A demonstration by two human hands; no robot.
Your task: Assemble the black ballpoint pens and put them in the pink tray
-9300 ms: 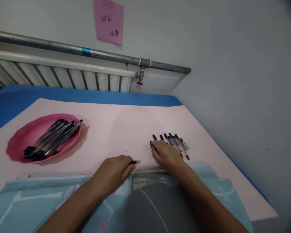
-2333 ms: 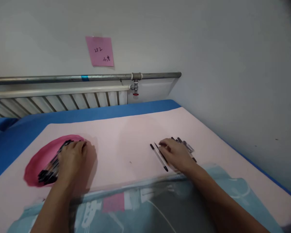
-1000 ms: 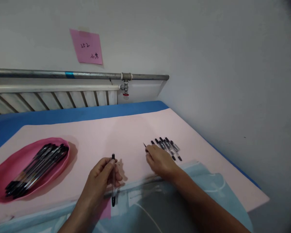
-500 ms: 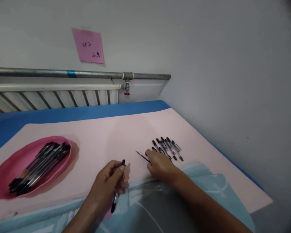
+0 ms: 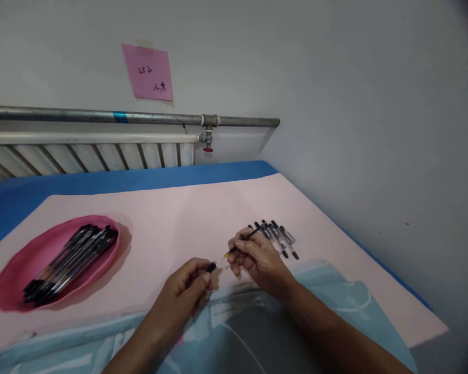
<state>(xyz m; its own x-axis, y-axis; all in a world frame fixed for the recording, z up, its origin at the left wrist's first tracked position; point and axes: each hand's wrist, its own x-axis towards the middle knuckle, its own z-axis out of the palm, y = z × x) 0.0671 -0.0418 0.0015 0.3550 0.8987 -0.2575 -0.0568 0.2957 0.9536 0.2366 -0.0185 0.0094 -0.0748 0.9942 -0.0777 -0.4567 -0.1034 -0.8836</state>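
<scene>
My left hand [image 5: 189, 283] is closed around a pen barrel [image 5: 211, 267], whose black front end sticks out between thumb and fingers. Most of the barrel is hidden in the hand. Between the fingers of my right hand [image 5: 253, 254] is a slim dark pen refill [image 5: 251, 234]. It slants up to the right, and its pale, yellowish tail [image 5: 225, 256] points down at the open end of the barrel. The two look to meet there; whether the tail is inside I cannot tell. Just beyond my right hand lie several pen parts [image 5: 283, 240] with black ends.
At the left, a pink oval dish [image 5: 13, 272] holds several black-ended clear pens [image 5: 72, 262]. A pink sheet [image 5: 159, 218] covers the blue tabletop [image 5: 148, 179]. Light-blue cloth [image 5: 343, 296] lies along the near edge. A radiator [image 5: 132, 156] and pipe [image 5: 81, 115] run behind; a wall rises at right.
My right hand has turned over, so the refill's point now faces up right and its tail faces the barrel. My left hand has moved slightly right and tilted the barrel toward the refill.
</scene>
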